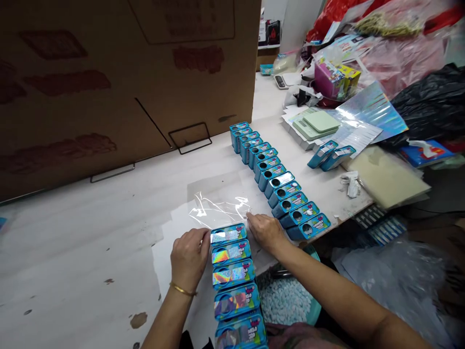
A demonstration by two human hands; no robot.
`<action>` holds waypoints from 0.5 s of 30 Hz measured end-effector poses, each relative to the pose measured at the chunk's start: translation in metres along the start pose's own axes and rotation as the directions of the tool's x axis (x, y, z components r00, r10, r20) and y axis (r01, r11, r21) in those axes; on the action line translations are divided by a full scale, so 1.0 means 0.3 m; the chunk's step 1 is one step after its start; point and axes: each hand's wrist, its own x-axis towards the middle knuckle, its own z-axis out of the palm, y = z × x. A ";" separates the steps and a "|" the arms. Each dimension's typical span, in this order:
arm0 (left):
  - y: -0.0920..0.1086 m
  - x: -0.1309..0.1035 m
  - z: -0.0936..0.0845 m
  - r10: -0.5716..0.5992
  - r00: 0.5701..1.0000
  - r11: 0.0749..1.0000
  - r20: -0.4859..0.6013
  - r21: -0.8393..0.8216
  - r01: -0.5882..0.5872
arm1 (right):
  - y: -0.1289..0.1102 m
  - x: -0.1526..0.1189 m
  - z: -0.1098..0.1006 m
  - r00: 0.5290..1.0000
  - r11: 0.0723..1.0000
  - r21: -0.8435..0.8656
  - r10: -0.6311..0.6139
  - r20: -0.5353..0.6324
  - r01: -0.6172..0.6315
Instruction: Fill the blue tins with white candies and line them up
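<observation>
A sheet of clear, shiny plastic film (222, 209) lies just beyond a row of blue tins, its near edge stretched between my hands. My left hand (189, 253), with a gold bracelet at the wrist, is closed at the film's near left corner, beside the closest end of the first blue tin (238, 233). On the other side, my right hand (264, 230) pinches the near right corner of the film. Strips of holographic sticker (225, 277) lie across the tops of the tins in this row, covering their round holes. Both sets of fingertips are partly hidden.
Another row of blue tins (273, 173), several with open round holes, runs diagonally to the right. A large cardboard box (127, 97) stands behind. Two tins (332, 155), a green scale (316, 123) and plastic sheets (390, 177) lie right. Below is a tub of pale pellets (285, 300).
</observation>
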 end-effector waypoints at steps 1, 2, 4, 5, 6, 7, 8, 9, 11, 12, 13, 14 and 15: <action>0.000 0.006 -0.006 -0.015 1.000 0.999 0.019 -0.034 0.015 | -0.002 0.002 -0.013 0.999 1.000 -0.006 0.012 0.033 -0.011; -0.001 0.010 -0.010 -0.025 0.999 0.998 0.032 -0.063 0.027 | -0.004 0.001 -0.024 0.998 1.000 -0.018 0.006 0.063 -0.005; -0.005 0.012 -0.017 -0.025 0.999 0.996 0.040 -0.087 0.029 | -0.003 -0.010 -0.038 0.993 0.998 -0.055 -0.026 0.113 0.032; -0.007 0.011 -0.019 -0.012 0.999 0.997 0.037 -0.078 0.015 | -0.001 -0.018 -0.040 0.991 0.996 -0.079 -0.036 0.129 0.046; -0.009 0.009 -0.020 0.008 0.999 0.998 0.033 -0.057 -0.007 | 0.002 -0.025 -0.041 0.990 0.993 -0.101 -0.041 0.137 0.055; -0.011 0.007 -0.020 0.032 0.999 0.999 0.032 -0.028 -0.031 | 0.003 -0.031 -0.039 0.990 0.992 -0.115 -0.042 0.133 0.057; -0.012 0.006 -0.020 0.056 0.998 0.998 0.038 0.004 -0.057 | 0.005 -0.034 -0.036 0.993 0.991 -0.121 -0.042 0.115 0.056; -0.013 0.006 -0.019 0.080 0.996 0.996 0.049 0.038 -0.082 | 0.005 -0.036 -0.033 0.995 0.991 -0.119 -0.054 0.089 0.065; -0.014 0.007 -0.017 0.107 0.990 0.989 0.090 0.096 -0.115 | 0.001 -0.033 -0.026 0.994 0.989 -0.103 -0.101 0.043 0.105; -0.014 0.007 -0.015 0.107 0.987 0.986 0.117 0.117 -0.121 | -0.003 -0.031 -0.023 0.992 0.987 -0.096 -0.125 0.034 0.128; -0.015 0.008 -0.013 0.103 0.983 0.984 0.149 0.128 -0.122 | -0.006 -0.029 -0.021 0.989 0.985 -0.091 -0.142 0.034 0.145; -0.015 0.010 -0.011 0.096 0.978 0.985 0.184 0.127 -0.121 | -0.009 -0.026 -0.019 0.988 0.985 -0.082 -0.149 0.039 0.152; -0.015 0.011 -0.010 0.087 0.973 0.987 0.212 0.114 -0.113 | -0.010 -0.022 -0.018 0.989 0.988 -0.066 -0.140 0.042 0.142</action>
